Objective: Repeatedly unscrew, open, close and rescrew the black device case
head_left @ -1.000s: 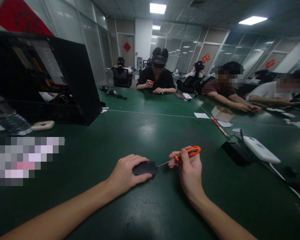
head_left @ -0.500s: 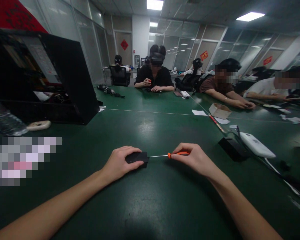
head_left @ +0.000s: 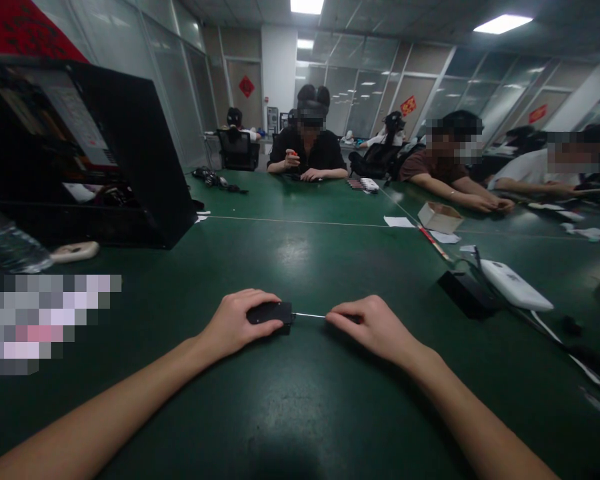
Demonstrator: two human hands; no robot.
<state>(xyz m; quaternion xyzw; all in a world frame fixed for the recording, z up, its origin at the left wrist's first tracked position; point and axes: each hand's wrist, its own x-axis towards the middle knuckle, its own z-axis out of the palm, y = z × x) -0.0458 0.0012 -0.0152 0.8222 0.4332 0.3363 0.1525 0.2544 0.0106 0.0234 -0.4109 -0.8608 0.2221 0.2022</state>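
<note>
On the green table, my left hand (head_left: 237,320) is closed around a small black box (head_left: 276,316), thumb on the near side and fingers on the far side. My right hand (head_left: 377,327) grips a screwdriver (head_left: 309,315) by its handle, which the fingers now hide almost wholly. The thin metal shaft runs level to the left, and its tip meets a small part on the box's right end. Whether the tip sits in a screw there is too small to tell.
An open computer case (head_left: 175,167) stands at the left beside a clear plastic bottle (head_left: 15,243). On the right lie a black block (head_left: 465,293), a white device (head_left: 516,285) with cables and a small open carton (head_left: 439,218). Several people sit around the table (head_left: 300,413).
My right hand has slid left along the screwdriver toward the box, covering the orange handle that showed before. My left hand still holds the box in nearly the same place.
</note>
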